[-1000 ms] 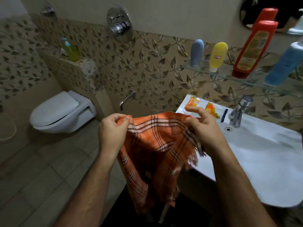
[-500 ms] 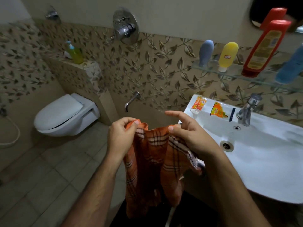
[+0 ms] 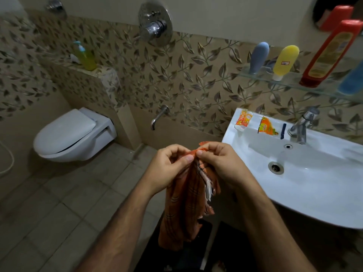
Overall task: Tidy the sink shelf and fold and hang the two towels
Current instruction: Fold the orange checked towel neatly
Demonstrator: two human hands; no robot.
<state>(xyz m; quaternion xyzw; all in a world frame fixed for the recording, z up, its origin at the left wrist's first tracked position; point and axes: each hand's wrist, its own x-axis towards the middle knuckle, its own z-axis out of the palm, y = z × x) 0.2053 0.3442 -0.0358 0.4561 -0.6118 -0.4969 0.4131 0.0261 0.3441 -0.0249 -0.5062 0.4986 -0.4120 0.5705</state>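
An orange checked towel (image 3: 186, 205) hangs folded lengthwise in front of me, its fringe showing on the right side. My left hand (image 3: 169, 169) and my right hand (image 3: 222, 165) are side by side, both pinching the towel's top corners together. On the glass shelf (image 3: 290, 84) above the sink stand a grey-blue bottle (image 3: 258, 57), a yellow bottle (image 3: 284, 61), a red bottle (image 3: 332, 54) and a blue bottle (image 3: 352, 79). A second towel is not in view.
The white sink (image 3: 314, 183) is at my right, with a tap (image 3: 301, 126), two small orange packets (image 3: 243, 119) (image 3: 267, 126) and a dark blue item (image 3: 283, 130) on its back rim. A toilet (image 3: 72, 134) is at the left, a green bottle (image 3: 85, 55) on the ledge above it.
My hands have come together from spread apart, bringing the towel's two top corners to meet, so the towel now hangs narrow and doubled. The view has shifted a little.
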